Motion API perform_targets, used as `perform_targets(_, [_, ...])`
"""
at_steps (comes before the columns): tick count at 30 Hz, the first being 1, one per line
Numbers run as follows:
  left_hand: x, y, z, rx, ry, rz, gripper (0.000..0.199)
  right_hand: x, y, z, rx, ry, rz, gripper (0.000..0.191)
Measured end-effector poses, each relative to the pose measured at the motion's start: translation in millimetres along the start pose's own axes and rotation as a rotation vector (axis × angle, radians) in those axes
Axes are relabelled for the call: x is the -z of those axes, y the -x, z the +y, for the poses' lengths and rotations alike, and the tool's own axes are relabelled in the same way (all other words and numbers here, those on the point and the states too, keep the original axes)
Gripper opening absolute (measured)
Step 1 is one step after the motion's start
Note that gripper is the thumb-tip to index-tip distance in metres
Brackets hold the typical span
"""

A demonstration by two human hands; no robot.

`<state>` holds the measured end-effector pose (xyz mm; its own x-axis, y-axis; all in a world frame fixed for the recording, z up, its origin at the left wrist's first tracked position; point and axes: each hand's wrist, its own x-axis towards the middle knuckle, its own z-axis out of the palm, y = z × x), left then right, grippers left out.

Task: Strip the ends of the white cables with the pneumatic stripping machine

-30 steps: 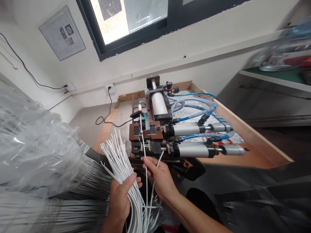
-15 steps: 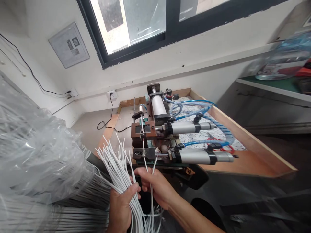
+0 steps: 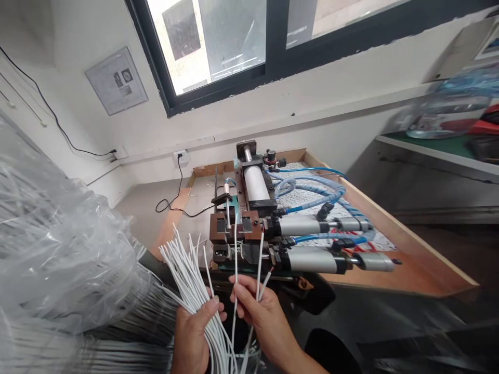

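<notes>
The left hand (image 3: 195, 327) is clamped around a thick bundle of white cables (image 3: 191, 283), whose loose ends fan out toward the far left and whose lengths hang down at the near side. Just to its right, apart from it, the right hand (image 3: 261, 314) pinches a single cable (image 3: 236, 259) between thumb and fingertips; its tip stands upright at the gap between the brown blocks (image 3: 248, 223) of a machine (image 3: 260, 206), though whether it sits inside cannot be told. Two stripped cables (image 3: 260, 259), with reddish bare tips, lean to the right in the same hand. The machine rests on the far surface (image 3: 150, 200), with silver cylinders (image 3: 312, 258) and blue hoses (image 3: 327, 197) on its right. Plastic wrap (image 3: 70, 244) covers further stacks of wire (image 3: 128, 353) at left; a clear bottle (image 3: 448, 119) stands on a green shelf (image 3: 436, 141) at far right.
</notes>
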<state>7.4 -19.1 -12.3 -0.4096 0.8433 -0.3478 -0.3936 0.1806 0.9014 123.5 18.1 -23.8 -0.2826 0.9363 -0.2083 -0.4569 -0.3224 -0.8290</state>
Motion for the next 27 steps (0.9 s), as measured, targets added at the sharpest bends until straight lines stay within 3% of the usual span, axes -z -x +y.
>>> perform_targets(7, [-2.2, 0, 3, 0.029, 0.001, 0.064, 0.03, 18, 16, 23, -0.049, 0.143, -0.091, 0.038])
perform_targets(19, [-6.3, 2, 6, 0.055, 0.012, 0.073, 0.034, 24, 21, 15, -0.143, 0.15, -0.044, 0.038])
perform_targets(24, [-2.5, 1, 7, 0.036, 0.023, 0.031, 0.031, 24, 16, 16, -0.114, 0.226, -0.088, 0.037])
perform_targets(27, [-2.3, 0, 9, 0.031, 0.034, 0.007, 0.029, 28, 11, 23, -0.019, 0.384, -0.119, 0.033])
